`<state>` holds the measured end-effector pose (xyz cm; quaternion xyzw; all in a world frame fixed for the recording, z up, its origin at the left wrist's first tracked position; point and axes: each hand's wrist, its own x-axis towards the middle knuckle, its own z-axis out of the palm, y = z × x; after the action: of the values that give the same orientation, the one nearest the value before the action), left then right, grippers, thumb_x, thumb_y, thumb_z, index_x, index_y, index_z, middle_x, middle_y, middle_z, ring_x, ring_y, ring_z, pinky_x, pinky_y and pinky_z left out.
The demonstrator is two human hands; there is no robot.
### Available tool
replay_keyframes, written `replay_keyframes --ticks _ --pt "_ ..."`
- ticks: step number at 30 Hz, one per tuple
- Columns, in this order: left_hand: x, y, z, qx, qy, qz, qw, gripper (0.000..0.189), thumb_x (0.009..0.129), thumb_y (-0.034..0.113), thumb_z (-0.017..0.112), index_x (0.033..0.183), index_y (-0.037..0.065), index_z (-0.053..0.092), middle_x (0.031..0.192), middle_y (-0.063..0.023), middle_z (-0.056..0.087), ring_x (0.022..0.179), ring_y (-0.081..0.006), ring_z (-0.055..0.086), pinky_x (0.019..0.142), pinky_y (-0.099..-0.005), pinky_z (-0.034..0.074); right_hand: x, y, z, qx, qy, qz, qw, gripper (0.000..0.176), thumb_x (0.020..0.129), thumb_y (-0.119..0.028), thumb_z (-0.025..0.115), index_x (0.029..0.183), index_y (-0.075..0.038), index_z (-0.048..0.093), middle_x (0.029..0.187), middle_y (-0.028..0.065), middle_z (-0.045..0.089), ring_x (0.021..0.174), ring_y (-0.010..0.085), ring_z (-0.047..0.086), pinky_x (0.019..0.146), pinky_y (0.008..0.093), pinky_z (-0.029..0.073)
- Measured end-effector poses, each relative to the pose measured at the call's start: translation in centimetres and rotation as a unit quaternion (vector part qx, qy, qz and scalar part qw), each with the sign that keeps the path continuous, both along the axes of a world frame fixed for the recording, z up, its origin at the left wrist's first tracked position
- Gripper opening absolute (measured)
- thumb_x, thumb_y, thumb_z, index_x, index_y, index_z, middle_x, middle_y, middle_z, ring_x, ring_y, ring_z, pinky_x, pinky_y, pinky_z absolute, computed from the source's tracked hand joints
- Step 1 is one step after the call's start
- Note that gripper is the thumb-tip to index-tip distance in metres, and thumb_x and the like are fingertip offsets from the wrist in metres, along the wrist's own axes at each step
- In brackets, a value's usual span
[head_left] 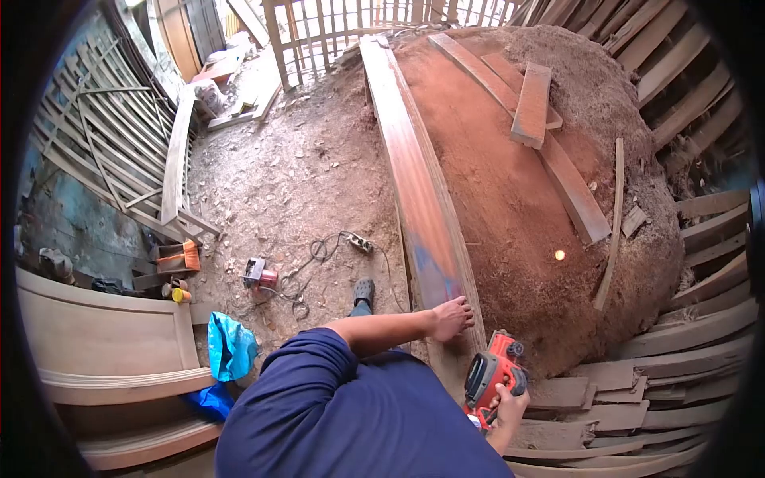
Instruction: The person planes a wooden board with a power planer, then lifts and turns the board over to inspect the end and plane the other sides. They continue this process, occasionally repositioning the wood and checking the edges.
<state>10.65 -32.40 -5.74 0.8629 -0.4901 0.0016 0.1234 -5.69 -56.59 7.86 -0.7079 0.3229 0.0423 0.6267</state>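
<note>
left hand (pixel 452 319) is resting open on a plank (pixel 421 183) between littered floor (pixel 279 175) and heaped sawdust (pixel 510 295); right hand (pixel 508 408) is gripping a red planer (pixel 496 370).

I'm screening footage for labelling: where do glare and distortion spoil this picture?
Head view: bright light bleaches the background behind the slatted fence; pale sheen on the far half of the long plank; stacked boards at right look bowed, corners black.

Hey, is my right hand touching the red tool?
Touching. The head view shows the right hand with its fingers curled around the handle of the red tool.
</note>
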Motion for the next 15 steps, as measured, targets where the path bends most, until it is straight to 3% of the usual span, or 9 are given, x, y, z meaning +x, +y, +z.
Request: replay_keyframes --ticks 2,3,11,13,14,15 --pt "-0.3 0.5 0.7 0.022 0.067 0.01 0.997 0.044 0.082 0.045 0.065 0.105 0.009 0.061 0.101 -0.0077 0.062 0.104 -0.0254 0.057 0.096 -0.0442 0.037 -0.2 0.2 0.2 0.016 0.007 0.004 1.0 0.027 0.076 0.002 0.069 0.101 0.001 0.06 0.073 0.0056 0.06 0.044 0.0128 0.052 0.042 0.0276 0.041" --pt "-0.3 1.3 1.8 0.024 0.062 0.003 0.998 0.038 0.079 0.039 0.065 0.105 0.011 0.064 0.098 -0.0071 0.066 0.102 -0.0234 0.06 0.092 -0.0398 0.037 -0.3 0.3 0.1 0.018 0.009 0.003 1.0 0.027 0.076 0.002 0.068 0.102 0.001 0.06 0.072 0.0055 0.059 0.045 0.0126 0.052 0.042 0.0277 0.041" --pt "-1.6 2.7 1.6 -0.018 0.056 0.011 0.998 0.044 0.078 0.043 0.068 0.105 0.009 0.063 0.098 -0.0076 0.064 0.104 -0.0239 0.058 0.098 -0.0414 0.037 -0.1 1.6 0.6 0.006 0.028 0.039 0.999 0.024 0.077 0.0 0.067 0.1 -0.001 0.059 0.065 0.0043 0.056 0.043 0.0125 0.051 0.04 0.0274 0.041" --pt "-2.0 2.8 2.1 0.008 0.065 0.002 0.998 0.059 0.081 0.045 0.069 0.122 0.006 0.059 0.119 -0.0141 0.06 0.117 -0.0273 0.055 0.107 -0.0472 0.033 -0.4 1.2 0.0 0.0 0.042 0.05 0.998 0.034 0.078 -0.001 0.069 0.111 0.0 0.058 0.07 0.0043 0.058 0.046 0.0125 0.053 0.042 0.0287 0.042" --pt "-2.7 3.2 2.6 0.006 0.067 0.001 0.998 0.059 0.081 0.045 0.069 0.122 0.006 0.059 0.119 -0.0141 0.06 0.117 -0.0273 0.055 0.107 -0.0472 0.033 -0.4 1.1 0.1 -0.002 0.044 0.049 0.998 0.034 0.078 -0.001 0.069 0.111 0.0 0.058 0.07 0.0043 0.058 0.046 0.0125 0.053 0.042 0.0287 0.042" --pt "-3.7 4.1 3.2 -0.063 0.026 0.056 0.996 0.07 0.08 0.047 0.071 0.131 0.004 0.052 0.129 -0.0184 0.054 0.125 -0.0298 0.05 0.111 -0.0499 0.03 -0.3 1.3 0.3 -0.007 0.048 0.062 0.997 0.036 0.078 -0.001 0.069 0.112 0.0 0.058 0.07 0.0045 0.058 0.046 0.0126 0.053 0.043 0.029 0.042"
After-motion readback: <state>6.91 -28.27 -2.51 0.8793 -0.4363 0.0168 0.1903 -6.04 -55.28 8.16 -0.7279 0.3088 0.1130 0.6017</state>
